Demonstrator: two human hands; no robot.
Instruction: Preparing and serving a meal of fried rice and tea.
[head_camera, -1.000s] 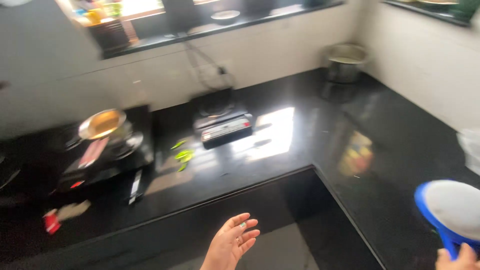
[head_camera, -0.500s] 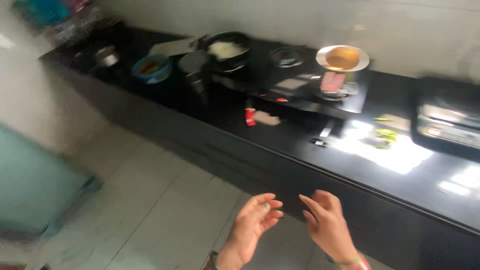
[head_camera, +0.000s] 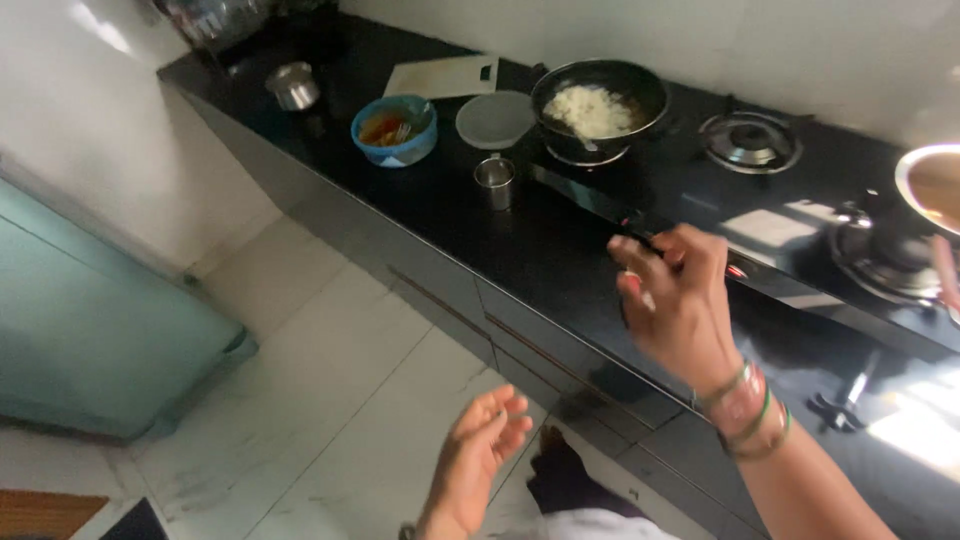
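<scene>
— Hands first: where are they, and are they holding anything?

— Right hand (head_camera: 672, 300) is raised over the front edge of the black countertop (head_camera: 480, 225), fingers loosely curled and spread, gripping nothing. It sits just over the long dark handle (head_camera: 590, 200) that runs out from the black pan (head_camera: 598, 100); whether it touches that handle I cannot tell, since the hand is blurred. Bangles (head_camera: 745, 410) ring the wrist.

— And the other one?

— Left hand (head_camera: 480, 450) hangs lower, out over the white tiled floor (head_camera: 330, 380), palm up, fingers open and relaxed, empty, well apart from the counter.

— What is in the pan?

— Pale chopped food, resting on the left burner of a glass-top stove. A bare burner (head_camera: 750, 140) lies to its right, and at the picture's right edge a second vessel (head_camera: 930, 185) sits on another burner.

— Anything else near the pan?

— Small steel cup (head_camera: 495, 182) just in front of it, a round pale lid (head_camera: 493, 118) beside it, then a blue bowl (head_camera: 394, 128) with orange bits, a white cutting board (head_camera: 440, 75) behind, and a steel pot (head_camera: 293, 85) further left. A teal appliance (head_camera: 100, 330) stands by the wall.
</scene>
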